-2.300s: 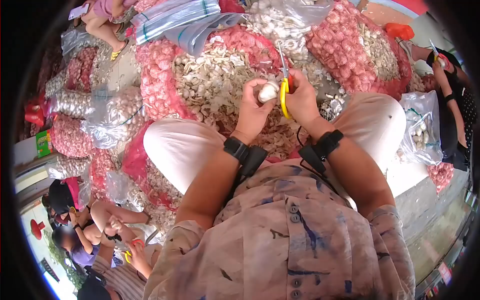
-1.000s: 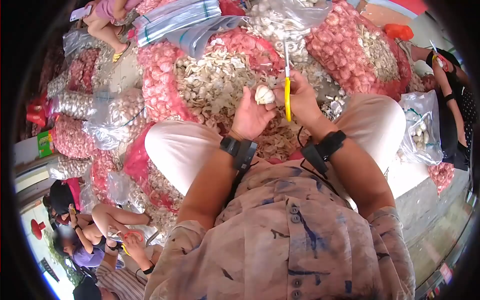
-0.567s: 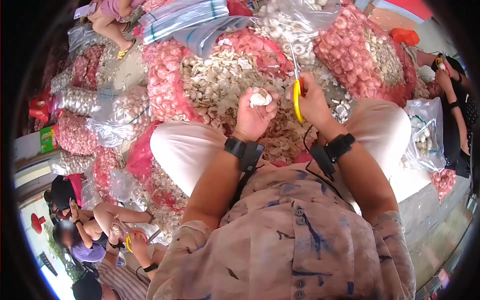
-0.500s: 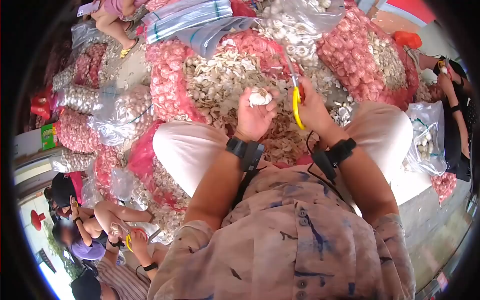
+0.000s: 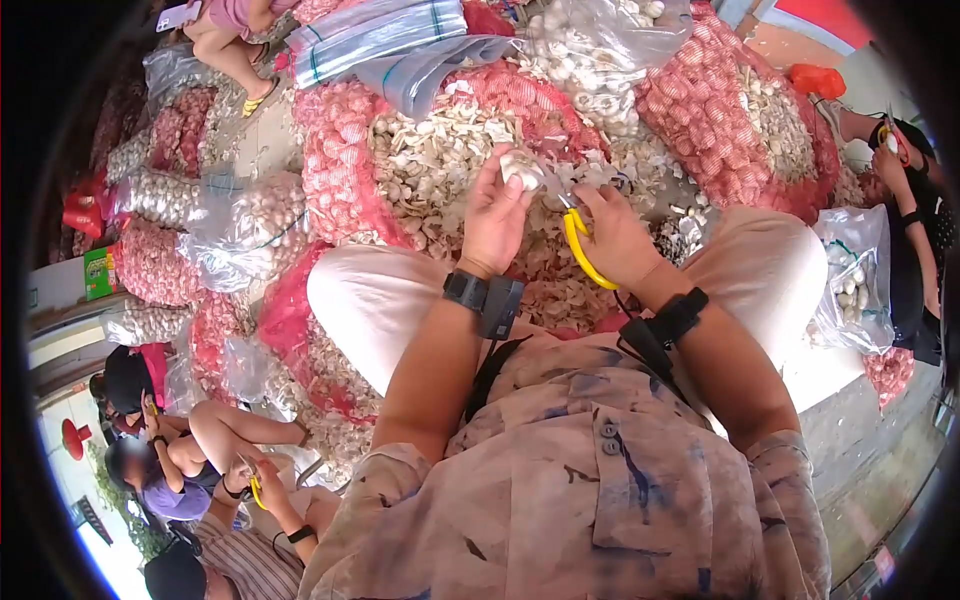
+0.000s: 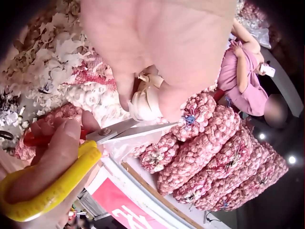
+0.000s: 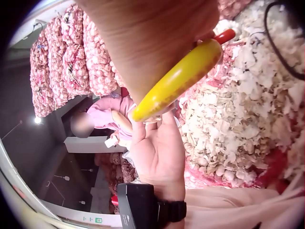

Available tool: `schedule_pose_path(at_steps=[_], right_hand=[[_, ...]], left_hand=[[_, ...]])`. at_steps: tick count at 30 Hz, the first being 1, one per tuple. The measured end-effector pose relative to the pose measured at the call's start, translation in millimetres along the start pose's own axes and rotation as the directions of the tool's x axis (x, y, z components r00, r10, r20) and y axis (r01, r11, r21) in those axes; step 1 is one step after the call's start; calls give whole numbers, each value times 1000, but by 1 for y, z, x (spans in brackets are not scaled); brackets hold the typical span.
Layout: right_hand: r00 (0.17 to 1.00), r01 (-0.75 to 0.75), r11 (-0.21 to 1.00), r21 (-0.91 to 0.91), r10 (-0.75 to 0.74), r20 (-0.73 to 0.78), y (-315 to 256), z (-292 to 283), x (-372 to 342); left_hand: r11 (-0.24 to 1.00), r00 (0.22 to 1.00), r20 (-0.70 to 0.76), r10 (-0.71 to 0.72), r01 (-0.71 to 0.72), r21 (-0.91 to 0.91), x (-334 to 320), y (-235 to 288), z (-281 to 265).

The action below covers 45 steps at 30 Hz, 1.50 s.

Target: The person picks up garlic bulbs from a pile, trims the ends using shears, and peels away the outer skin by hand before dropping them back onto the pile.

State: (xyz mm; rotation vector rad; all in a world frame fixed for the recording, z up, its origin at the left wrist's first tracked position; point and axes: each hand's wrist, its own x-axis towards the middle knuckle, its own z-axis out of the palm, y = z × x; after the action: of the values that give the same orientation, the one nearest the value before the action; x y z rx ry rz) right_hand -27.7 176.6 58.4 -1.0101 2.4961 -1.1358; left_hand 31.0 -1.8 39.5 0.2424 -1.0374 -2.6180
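My left hand (image 5: 495, 222) pinches a white garlic bulb (image 5: 520, 170) between thumb and fingers, raised over the heap of skins. In the left wrist view the garlic bulb (image 6: 145, 101) shows loose papery skin and a brownish top. My right hand (image 5: 622, 238) grips scissors (image 5: 580, 250) with yellow and red handles. Their blades (image 6: 138, 131) stand parted right at the bulb's edge, the tips reaching past it toward the left fingers. In the right wrist view the yellow handle (image 7: 178, 78) hides the bulb almost wholly.
An open red mesh sack (image 5: 340, 150) of garlic and peeled skins (image 5: 440, 150) lies in front of my knees. Filled mesh sacks (image 5: 690, 110) and clear bags (image 5: 850, 270) surround me. Plastic sheets (image 5: 380, 35) lie at the back. Other people sit at both sides, some with scissors.
The left hand has lifted and turned the garlic bulb upward. The right hand has swung the scissors in toward it, so the blades now meet the bulb instead of pointing away.
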Motion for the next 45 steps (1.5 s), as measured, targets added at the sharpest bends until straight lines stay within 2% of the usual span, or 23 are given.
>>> schedule_pose_path(at_steps=[1, 3, 6, 7, 9, 13, 15, 16, 18, 19, 22, 24, 26, 28, 30, 33, 35, 37, 38, 39, 40, 42, 45], right_hand=[[1000, -1, 1000, -1, 1, 0, 0, 0, 0], [999, -24, 999, -41, 25, 26, 0, 0, 0], [999, 31, 992, -120, -32, -7, 2, -1, 0], [999, 32, 992, -120, -33, -7, 3, -2, 0], [992, 54, 988, -144, -37, 117, 6, -6, 3], [997, 44, 995, -84, -39, 65, 17, 5, 3], [988, -152, 950, 272, 157, 2, 19, 8, 4], [988, -150, 951, 271, 154, 3, 21, 10, 6], [980, -125, 860, 494, 184, -72, 20, 9, 11], [977, -138, 756, 640, 209, -35, 17, 6, 12], [988, -26, 696, 718, 126, -87, 3, 5, 14], [987, -52, 734, 677, 140, -76, 0, 8, 13], [985, 44, 823, 566, 57, -160, 7, 16, 16], [986, 24, 820, 572, 75, -148, 9, 17, 16], [992, 29, 750, 661, 58, -110, 11, 17, 17], [993, 51, 800, 598, 23, -115, 12, 14, 16], [990, 32, 761, 648, 65, -125, 8, 14, 17], [986, 18, 719, 694, 103, -132, 10, 13, 18], [973, -39, 730, 683, 182, -139, 13, 12, 19], [954, -97, 735, 671, 259, -147, 19, 13, 20], [955, -96, 735, 671, 257, -146, 26, 14, 22], [923, -130, 734, 667, 336, -189, 33, 11, 24], [940, -175, 787, 591, 312, -136, 29, 3, 22]], left_hand=[[1000, 1000, 1, -1, 1, -1, -1, 0, 1], [968, 1000, -8, 13, -11, 251, -1, 0, 1], [946, 1000, 16, 4, -9, 324, -2, 3, -2], [946, 1000, 17, 5, -10, 324, -2, 4, -3], [967, 999, 8, -34, 31, 251, -3, 7, -3], [984, 999, 0, -53, 52, 170, -4, 6, -3], [987, 997, 74, 33, -44, 157, -3, 5, -5], [987, 997, 72, 35, -46, 157, -4, 7, -5], [994, 998, 18, -67, 65, 93, -6, 9, -4], [994, 997, 21, -69, 66, 90, -6, 7, -5], [987, 986, -27, -162, 162, 9, -9, -4, -10], [964, 964, 37, -265, 264, 38, -11, -11, -10], [956, 956, 20, -292, 291, 39, -13, -16, -7], [940, 940, 7, -342, 342, -6, -13, -16, -10], [935, 935, -16, -355, 355, 14, -12, -12, -6], [920, 920, -18, -392, 392, 17, -14, -8, 3], [907, 907, 4, -421, 421, 2, -15, -10, 3], [927, 920, 113, -374, 375, 12, -16, -15, -3], [927, 921, 112, -374, 375, 12, -16, -15, -7], [928, 918, 141, -372, 364, 77, -14, -13, -8], [926, 913, 169, -370, 350, 141, -13, -11, -10], [934, 937, 144, -319, 286, 212, -13, -9, -5], [916, 970, 102, -220, 170, 364, -10, -4, 3]])
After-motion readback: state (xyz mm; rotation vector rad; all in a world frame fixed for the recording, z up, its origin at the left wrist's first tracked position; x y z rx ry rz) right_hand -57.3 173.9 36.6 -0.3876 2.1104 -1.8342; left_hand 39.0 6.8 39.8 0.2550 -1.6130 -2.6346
